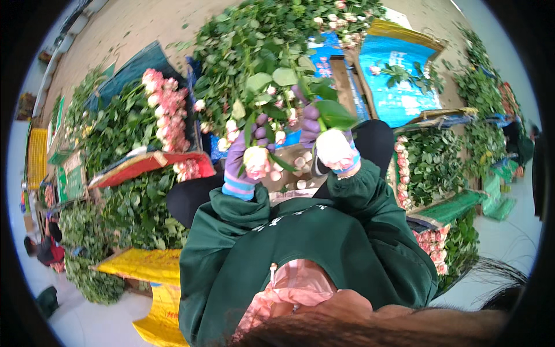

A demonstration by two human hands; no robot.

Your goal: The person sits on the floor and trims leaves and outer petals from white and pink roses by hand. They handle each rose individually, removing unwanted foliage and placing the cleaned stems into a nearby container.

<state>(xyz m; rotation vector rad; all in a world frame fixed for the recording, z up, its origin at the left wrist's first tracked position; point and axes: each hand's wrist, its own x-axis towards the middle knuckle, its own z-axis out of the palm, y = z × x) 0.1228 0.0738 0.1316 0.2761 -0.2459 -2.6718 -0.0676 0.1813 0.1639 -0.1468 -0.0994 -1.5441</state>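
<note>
Both my hands wear purple gloves with striped cuffs. My left hand (245, 149) is closed around the leafy stem of a rose (256, 162), its pale, pink-edged bloom toward me. Held in my right hand (311, 123) is another rose (334, 149) with a large white and pink bloom and broad green leaves; the bloom hides part of that hand. Just beyond both hands lies a big heap of cut roses (247, 47), mostly stems and leaves, with several pale blooms at its near edge. Loose bloom heads or petals (300, 163) lie below, between my knees.
At left, bundled pink roses (167, 112) lie between wrappers beside a red board (151, 167). A blue sheet (394, 69) carries a single rose at upper right. More rose bundles (433, 167) and a green wrapper (453, 206) stand at right. Another person (47, 250) is at far left.
</note>
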